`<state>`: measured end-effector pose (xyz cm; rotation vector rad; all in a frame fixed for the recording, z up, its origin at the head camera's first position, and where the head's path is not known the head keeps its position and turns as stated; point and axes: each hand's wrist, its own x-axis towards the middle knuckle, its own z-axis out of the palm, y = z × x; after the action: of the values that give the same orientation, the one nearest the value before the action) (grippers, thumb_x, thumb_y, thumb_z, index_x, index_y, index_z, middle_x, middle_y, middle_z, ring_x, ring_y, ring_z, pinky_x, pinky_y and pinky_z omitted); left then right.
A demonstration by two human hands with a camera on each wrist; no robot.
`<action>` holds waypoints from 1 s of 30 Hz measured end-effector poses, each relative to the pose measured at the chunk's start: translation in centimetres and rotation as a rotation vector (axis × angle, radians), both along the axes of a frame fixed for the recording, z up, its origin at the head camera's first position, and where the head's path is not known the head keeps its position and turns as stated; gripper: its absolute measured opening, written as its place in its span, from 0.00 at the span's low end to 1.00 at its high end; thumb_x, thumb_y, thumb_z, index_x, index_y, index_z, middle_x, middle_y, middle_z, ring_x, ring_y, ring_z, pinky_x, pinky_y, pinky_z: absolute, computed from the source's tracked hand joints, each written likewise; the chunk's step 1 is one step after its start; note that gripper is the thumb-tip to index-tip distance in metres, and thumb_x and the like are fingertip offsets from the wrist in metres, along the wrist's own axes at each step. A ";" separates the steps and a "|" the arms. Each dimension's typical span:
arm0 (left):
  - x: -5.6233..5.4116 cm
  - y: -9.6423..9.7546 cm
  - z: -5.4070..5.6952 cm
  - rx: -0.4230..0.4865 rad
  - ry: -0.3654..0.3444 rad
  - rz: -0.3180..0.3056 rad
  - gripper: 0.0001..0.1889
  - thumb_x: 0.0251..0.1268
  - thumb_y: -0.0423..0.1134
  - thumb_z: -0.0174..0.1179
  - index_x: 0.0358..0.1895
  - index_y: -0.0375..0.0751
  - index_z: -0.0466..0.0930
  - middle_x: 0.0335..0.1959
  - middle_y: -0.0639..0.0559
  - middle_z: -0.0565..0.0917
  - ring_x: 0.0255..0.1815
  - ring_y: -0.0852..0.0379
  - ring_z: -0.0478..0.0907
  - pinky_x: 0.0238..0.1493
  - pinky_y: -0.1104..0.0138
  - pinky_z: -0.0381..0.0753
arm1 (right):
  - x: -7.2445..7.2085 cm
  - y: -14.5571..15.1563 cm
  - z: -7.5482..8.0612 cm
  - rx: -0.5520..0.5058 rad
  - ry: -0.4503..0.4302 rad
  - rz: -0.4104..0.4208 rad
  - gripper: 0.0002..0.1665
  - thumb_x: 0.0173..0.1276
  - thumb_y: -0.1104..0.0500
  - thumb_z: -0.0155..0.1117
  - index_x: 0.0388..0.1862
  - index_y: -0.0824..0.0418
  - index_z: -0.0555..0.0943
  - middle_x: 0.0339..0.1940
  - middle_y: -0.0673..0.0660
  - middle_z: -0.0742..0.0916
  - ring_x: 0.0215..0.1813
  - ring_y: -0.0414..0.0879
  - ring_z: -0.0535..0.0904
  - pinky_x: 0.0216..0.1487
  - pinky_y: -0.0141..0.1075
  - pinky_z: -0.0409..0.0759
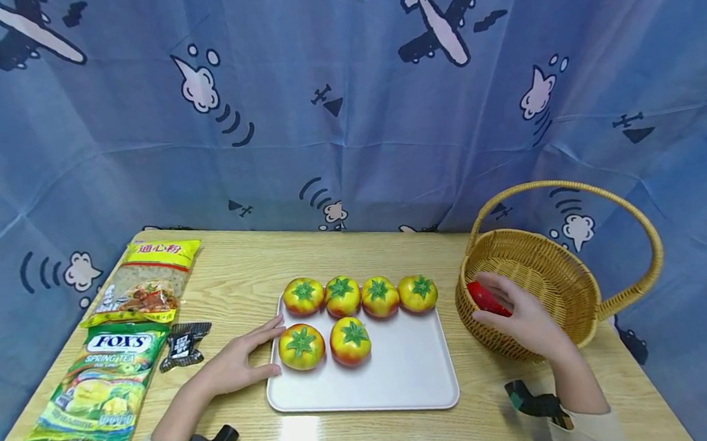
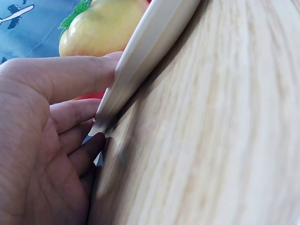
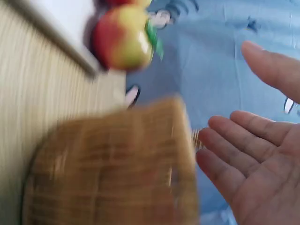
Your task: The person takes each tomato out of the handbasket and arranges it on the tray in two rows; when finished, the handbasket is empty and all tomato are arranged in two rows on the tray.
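Observation:
My left hand [image 1: 237,362] rests at the left edge of a white tray [image 1: 409,375], its fingers and thumb touching the rim. In the left wrist view, the tray's edge [image 2: 136,61] meets those fingertips. Several yellow-red toy tomatoes [image 1: 302,347] with green star-shaped tops sit on the tray. Over the near left rim of a wicker basket [image 1: 524,248] is my right hand [image 1: 526,314]. A shiny red rounded thing [image 1: 487,298] shows beside its fingers, inside the basket. The right wrist view shows the palm [image 3: 272,183] bare and the fingers extended; the basket's side is blurred there.
Left of the tray lie a yellow pasta bag [image 1: 146,282], a green FOX'S candy bag [image 1: 101,386] and a small black packet [image 1: 184,346]. The basket's tall arched handle [image 1: 655,252] rises at the right. A blue airplane-print curtain [image 1: 347,145] hangs behind the wooden table [image 1: 233,271].

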<state>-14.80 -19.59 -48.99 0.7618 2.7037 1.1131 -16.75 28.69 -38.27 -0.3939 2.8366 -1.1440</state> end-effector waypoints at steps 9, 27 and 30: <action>-0.1 0.0 0.1 0.003 -0.012 0.006 0.35 0.59 0.54 0.62 0.68 0.43 0.68 0.74 0.46 0.59 0.72 0.41 0.58 0.68 0.45 0.61 | 0.2 5.9 -0.4 0.035 -0.003 -0.028 0.42 0.65 0.54 0.65 0.71 0.69 0.58 0.68 0.71 0.69 0.67 0.65 0.64 0.51 0.06 0.59; -0.1 0.0 -0.1 -0.001 -0.010 -0.003 0.35 0.60 0.54 0.62 0.68 0.42 0.68 0.74 0.48 0.59 0.73 0.42 0.57 0.69 0.46 0.60 | -0.7 8.2 -0.8 0.209 -0.199 0.104 0.43 0.61 0.55 0.67 0.65 0.79 0.61 0.62 0.77 0.72 0.61 0.70 0.70 0.53 0.38 0.79; -0.1 0.0 -0.1 -0.004 -0.005 -0.004 0.35 0.60 0.55 0.62 0.68 0.42 0.68 0.74 0.47 0.59 0.73 0.41 0.58 0.69 0.46 0.61 | -0.8 8.2 -1.0 0.215 -0.223 0.124 0.43 0.60 0.56 0.68 0.65 0.79 0.62 0.59 0.75 0.75 0.57 0.66 0.74 0.47 0.32 0.78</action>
<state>-14.89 -19.63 -49.10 0.7624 2.6989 1.1066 -17.54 36.90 -39.25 -0.3939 2.6616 -0.7959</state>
